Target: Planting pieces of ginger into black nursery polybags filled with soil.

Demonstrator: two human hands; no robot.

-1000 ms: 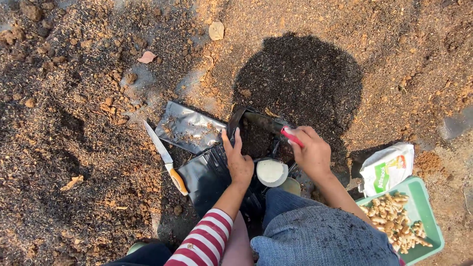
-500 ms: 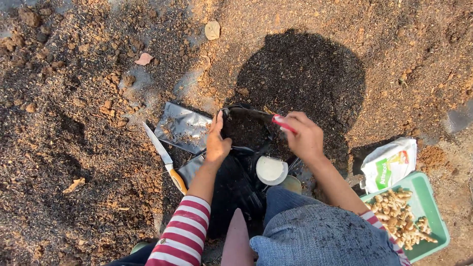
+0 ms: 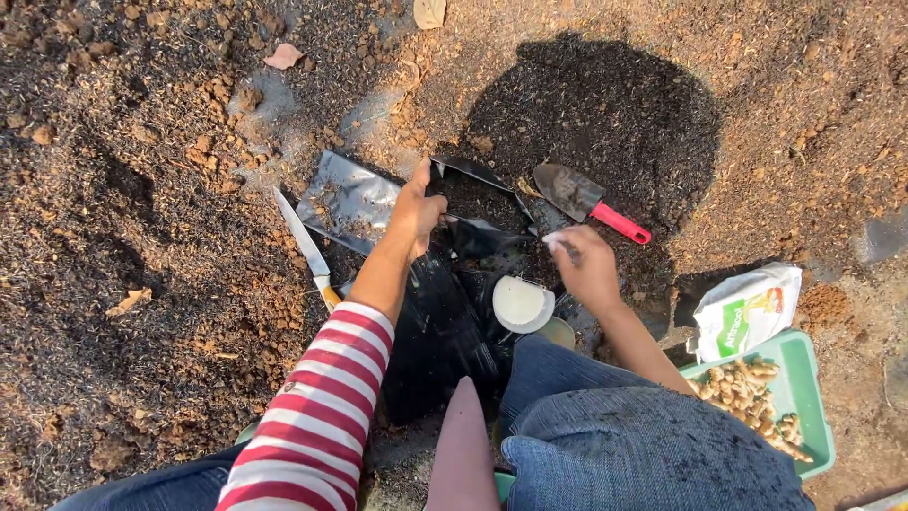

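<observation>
Black grow bag [image 3: 478, 203]: sits open-mouthed on the soil straight ahead of the knees, partly filled with dark mix, between the two hands.
Left hand [image 3: 416, 210]: fingers clenched on the bag's left rim, holding the mouth open.
Right hand [image 3: 586, 270]: at the bag's right corner, fingers pinched around a small pale bit; what it is cannot be told.
Trowel [image 3: 588, 201]: lies released on the dark soil just beyond the right hand, long axis slanting from blade at upper left to red handle at lower right; the right hand is the nearer.
Knife [image 3: 305, 248]: left of the bag, blade pointing away.
White packet [image 3: 745, 310]: lower right, crumpled pouch with a green patch.
Green tray [image 3: 815, 397]: below the packet, holding knobbly rhizomes [image 3: 752, 393].
White lid [image 3: 522, 305]: round, by the knee.
</observation>
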